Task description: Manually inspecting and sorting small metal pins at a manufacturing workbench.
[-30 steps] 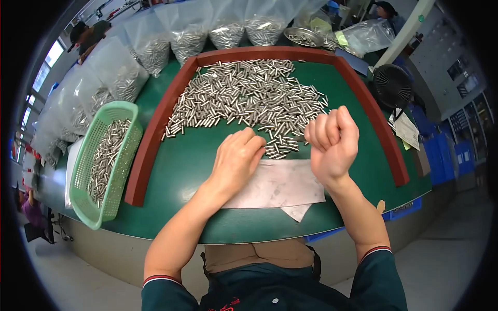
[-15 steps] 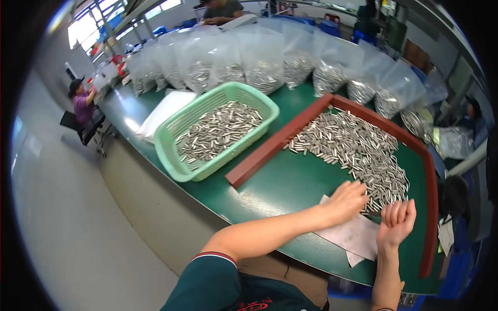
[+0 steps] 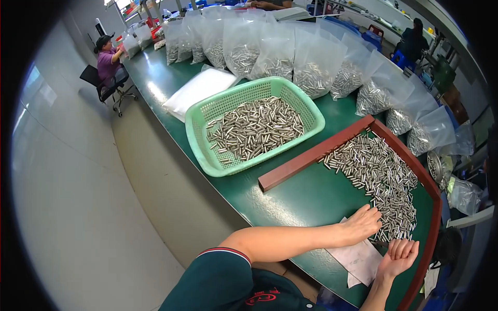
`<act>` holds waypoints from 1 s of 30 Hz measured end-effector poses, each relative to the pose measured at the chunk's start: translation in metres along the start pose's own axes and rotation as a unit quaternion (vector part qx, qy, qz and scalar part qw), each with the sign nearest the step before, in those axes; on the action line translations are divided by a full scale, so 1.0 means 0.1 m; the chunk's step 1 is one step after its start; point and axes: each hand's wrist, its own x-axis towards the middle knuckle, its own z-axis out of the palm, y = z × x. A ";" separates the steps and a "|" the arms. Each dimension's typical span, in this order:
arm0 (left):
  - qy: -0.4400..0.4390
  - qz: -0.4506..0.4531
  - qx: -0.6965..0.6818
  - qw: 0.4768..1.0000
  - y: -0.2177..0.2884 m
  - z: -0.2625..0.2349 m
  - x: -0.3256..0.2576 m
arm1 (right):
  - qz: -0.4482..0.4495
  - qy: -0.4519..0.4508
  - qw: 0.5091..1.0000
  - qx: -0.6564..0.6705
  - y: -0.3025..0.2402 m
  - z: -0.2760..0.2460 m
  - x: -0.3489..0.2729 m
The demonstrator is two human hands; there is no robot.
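A spread of short metal pins (image 3: 381,176) lies on the green table inside a reddish-brown frame. My left hand (image 3: 364,224) rests at the near edge of these pins, fingers bent down together; whatever is under the fingertips is hidden. Close by on the right, my right hand (image 3: 398,258) is turned with its fingers curled in, touching or nearly touching the lowest pins. A thin dark edge shows between the two hands, too small to name. Beneath and beside them lies a pale sheet of paper (image 3: 358,260).
Left of the frame (image 3: 311,161) stands a green plastic basket (image 3: 199,150) holding more pins. A white packet (image 3: 199,92) lies behind it. Clear bags of pins (image 3: 314,75) line the table's far side. A person in purple (image 3: 108,62) sits at the far left.
The whole view has shifted, so the basket, frame and hands appear further right and the hands lower. Both hands stay beside the same edge of the pins, fingers still curled.
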 end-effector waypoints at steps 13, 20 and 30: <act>-0.119 -0.071 -0.169 0.976 -0.05 -0.32 -0.02 | 0.011 -0.066 0.997 0.042 -0.08 -0.03 -0.03; -0.297 -0.076 -0.140 0.941 0.15 -0.38 0.15 | 0.075 -0.058 0.995 0.011 -0.03 -0.10 -0.07; -0.321 -0.122 -0.143 0.928 0.25 -0.38 0.13 | 0.116 -0.030 0.991 0.064 0.15 -0.18 -0.20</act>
